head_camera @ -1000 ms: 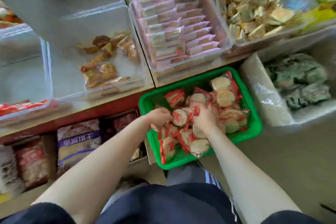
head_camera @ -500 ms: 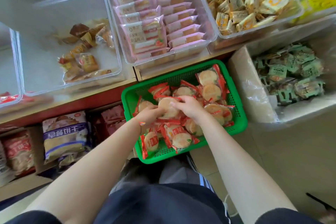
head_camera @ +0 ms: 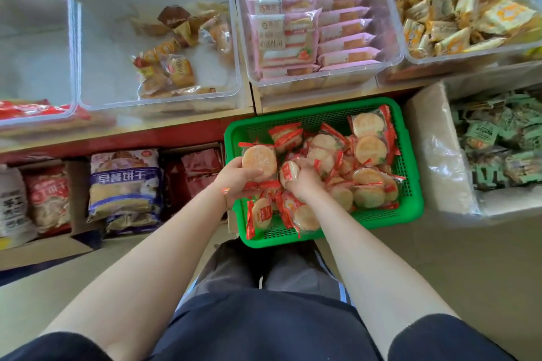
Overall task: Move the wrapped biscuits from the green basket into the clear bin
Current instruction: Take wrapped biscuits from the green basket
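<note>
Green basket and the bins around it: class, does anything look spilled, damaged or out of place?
Nothing stands out. The wrapped biscuits lie jumbled but inside the green basket; none has spilled. Both hands, left and right, hold packets over it.

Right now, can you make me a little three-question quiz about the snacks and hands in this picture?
1. True or false: the green basket is empty.
2. Which hand holds a round wrapped biscuit over the basket's left edge? A) left hand B) right hand
3. Fill in: the packets in the bin straight behind the basket are mostly ____.

Key: 1 false; 2 A; 3 pink
</note>
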`<action>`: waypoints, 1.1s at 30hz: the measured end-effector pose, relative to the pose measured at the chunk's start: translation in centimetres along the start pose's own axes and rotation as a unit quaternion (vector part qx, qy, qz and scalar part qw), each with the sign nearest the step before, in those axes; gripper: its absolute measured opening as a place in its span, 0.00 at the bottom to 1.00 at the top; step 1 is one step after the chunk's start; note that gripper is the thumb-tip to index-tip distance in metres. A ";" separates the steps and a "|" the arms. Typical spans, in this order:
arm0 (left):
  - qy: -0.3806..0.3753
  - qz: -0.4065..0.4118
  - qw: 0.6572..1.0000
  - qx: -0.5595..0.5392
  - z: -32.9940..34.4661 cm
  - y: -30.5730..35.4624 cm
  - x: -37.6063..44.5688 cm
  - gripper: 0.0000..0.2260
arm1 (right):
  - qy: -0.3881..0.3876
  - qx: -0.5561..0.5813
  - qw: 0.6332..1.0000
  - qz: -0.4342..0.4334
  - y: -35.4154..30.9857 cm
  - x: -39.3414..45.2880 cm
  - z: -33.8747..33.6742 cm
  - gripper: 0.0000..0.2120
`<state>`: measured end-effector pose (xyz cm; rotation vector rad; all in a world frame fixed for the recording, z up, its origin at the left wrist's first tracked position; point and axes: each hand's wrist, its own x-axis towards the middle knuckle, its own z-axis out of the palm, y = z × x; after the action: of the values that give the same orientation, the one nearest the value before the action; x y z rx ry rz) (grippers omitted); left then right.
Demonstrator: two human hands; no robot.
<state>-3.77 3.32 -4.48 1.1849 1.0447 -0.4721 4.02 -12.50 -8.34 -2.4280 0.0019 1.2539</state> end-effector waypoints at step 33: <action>-0.115 0.079 0.914 -0.382 -24.4 3.2 -9.5 0.21 | -0.174 0.289 0.913 -0.231 -24.1 -13.2 6.9 0.13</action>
<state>-15.81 24.77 5.02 0.4879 0.8003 -0.0453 -4.77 9.64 6.93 -1.5619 -0.2531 1.2229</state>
